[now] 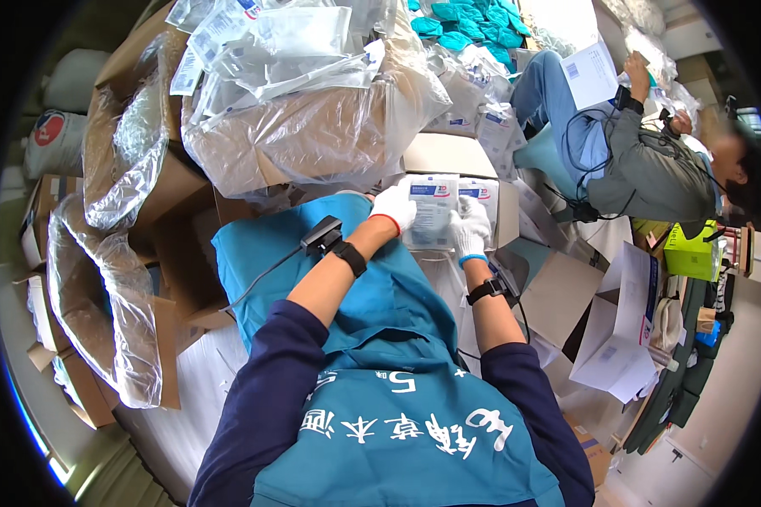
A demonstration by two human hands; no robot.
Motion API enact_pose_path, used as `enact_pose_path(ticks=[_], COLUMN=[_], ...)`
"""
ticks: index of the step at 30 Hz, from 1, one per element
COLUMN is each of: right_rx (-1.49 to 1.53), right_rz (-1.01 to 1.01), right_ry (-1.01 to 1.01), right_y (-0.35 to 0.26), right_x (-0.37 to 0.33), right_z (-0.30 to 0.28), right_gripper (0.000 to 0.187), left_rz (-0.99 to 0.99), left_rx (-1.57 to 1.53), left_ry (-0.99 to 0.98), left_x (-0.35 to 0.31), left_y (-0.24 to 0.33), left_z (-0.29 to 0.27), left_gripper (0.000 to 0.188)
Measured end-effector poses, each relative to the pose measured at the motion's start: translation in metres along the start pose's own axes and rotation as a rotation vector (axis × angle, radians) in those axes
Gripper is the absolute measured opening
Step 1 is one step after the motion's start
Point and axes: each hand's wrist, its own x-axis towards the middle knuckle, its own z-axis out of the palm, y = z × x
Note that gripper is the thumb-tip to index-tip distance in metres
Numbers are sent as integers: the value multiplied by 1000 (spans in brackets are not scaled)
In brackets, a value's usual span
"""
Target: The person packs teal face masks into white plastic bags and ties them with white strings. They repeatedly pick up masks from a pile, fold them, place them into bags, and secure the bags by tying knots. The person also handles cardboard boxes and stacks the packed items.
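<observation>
My left hand (395, 208), in a white glove with a red cuff, has its fingers closed at the left edge of a clear printed packet (432, 221). My right hand (471, 228), gloved in white with a blue cuff, is closed with the fingers curled over the packets; a second similar packet (480, 191) shows just beyond it. Both packets are at the mouth of an open cardboard box (450, 155), between its raised flaps. Exactly which packet edge the right fingers grip is partly hidden.
A big plastic-lined carton (304, 139) heaped with packets (292, 38) stands at far left. Open cartons (182, 262) lie on the left. Teal bundles (473, 25) are piled beyond. At right, a seated person (651, 165) holds a white sheet (590, 74), near loose cartons (621, 329).
</observation>
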Motion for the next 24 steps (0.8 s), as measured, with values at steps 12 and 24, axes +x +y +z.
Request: enact_pose_path(ticks=[12, 24], right_rx=[395, 336], right_rz=[-309, -852], right_ry=[181, 385], right_y=[-72, -209], right_x=[-61, -109], right_z=[-43, -166], right_gripper=[26, 28], left_rz=[76, 273], left_rx=[-373, -263], left_ry=[184, 311], left_x=[-87, -153], left_y=[25, 46], left_z=[-40, -150], left_gripper=[60, 17])
